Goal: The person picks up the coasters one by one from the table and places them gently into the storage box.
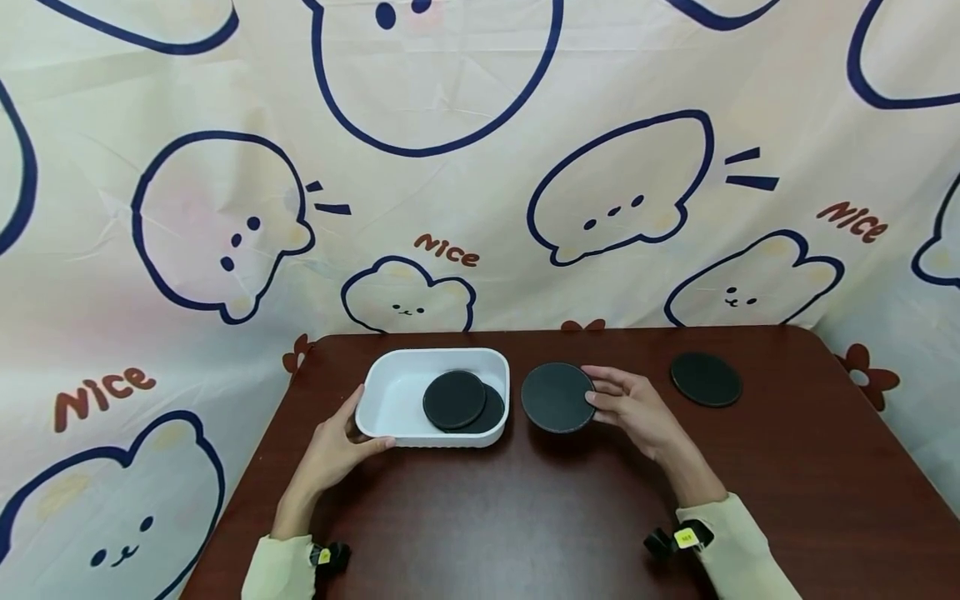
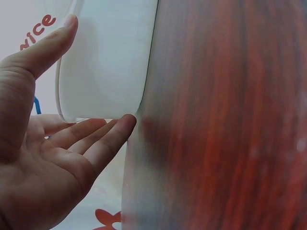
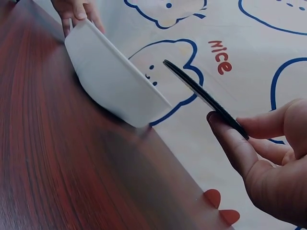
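Observation:
My right hand (image 1: 637,417) pinches a round black coaster (image 1: 557,397) by its right edge. The coaster is lifted off the table beside the white plastic tray (image 1: 397,354); the right wrist view shows this thin disc (image 3: 201,93) tilted, between thumb and fingers. My left hand (image 1: 333,454) holds the tray's left end, its thumb on the front side and its fingers around the end wall. Inside the tray, towards the right, one black coaster (image 1: 453,400) lies partly over another (image 1: 493,410). A further black coaster (image 1: 707,379) lies flat on the table, right of my right hand.
Everything stands on a dark red-brown wooden table (image 1: 510,517). Behind it hangs a pale cloth (image 1: 480,200) with cartoon outlines, meeting the table's back edge. Each wrist wears a black strap with a small camera.

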`<state>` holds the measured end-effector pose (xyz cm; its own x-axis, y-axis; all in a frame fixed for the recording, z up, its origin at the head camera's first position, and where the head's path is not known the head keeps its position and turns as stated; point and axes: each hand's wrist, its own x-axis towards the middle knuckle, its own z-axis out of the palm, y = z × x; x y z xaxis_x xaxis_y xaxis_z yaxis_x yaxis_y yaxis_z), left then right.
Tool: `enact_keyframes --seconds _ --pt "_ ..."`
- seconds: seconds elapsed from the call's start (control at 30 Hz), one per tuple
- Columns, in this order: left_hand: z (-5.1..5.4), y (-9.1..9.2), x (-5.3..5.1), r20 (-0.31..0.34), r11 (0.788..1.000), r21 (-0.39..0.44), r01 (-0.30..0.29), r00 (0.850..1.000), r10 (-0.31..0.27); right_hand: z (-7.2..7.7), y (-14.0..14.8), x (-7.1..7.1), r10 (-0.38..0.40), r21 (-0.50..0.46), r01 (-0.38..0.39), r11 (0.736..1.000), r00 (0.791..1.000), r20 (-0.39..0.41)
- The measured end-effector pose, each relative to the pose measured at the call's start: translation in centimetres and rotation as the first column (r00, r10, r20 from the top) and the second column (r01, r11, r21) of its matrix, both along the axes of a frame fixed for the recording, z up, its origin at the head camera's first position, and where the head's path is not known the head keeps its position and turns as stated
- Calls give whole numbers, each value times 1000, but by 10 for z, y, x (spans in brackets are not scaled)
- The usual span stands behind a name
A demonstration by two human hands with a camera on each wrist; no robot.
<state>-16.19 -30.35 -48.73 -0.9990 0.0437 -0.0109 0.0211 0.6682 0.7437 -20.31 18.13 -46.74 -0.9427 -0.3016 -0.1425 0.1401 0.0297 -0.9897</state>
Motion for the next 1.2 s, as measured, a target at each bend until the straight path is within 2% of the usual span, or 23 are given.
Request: enact_keyframes --seconds 0.53,0.93,1.2 --pt "3 2 -1 -4 1000 -2 -5 1000 5 5 -40 -9 26 -32 -26 999 1000 -7" --pt "0 2 -1 24 1000 -11 -16 1000 16 1 -77 -16 36 -71 -35 997 999 6" --pt "1 2 0 17 1000 -2 -14 1000 14 4 -102 -22 27 -92 -24 995 999 33"
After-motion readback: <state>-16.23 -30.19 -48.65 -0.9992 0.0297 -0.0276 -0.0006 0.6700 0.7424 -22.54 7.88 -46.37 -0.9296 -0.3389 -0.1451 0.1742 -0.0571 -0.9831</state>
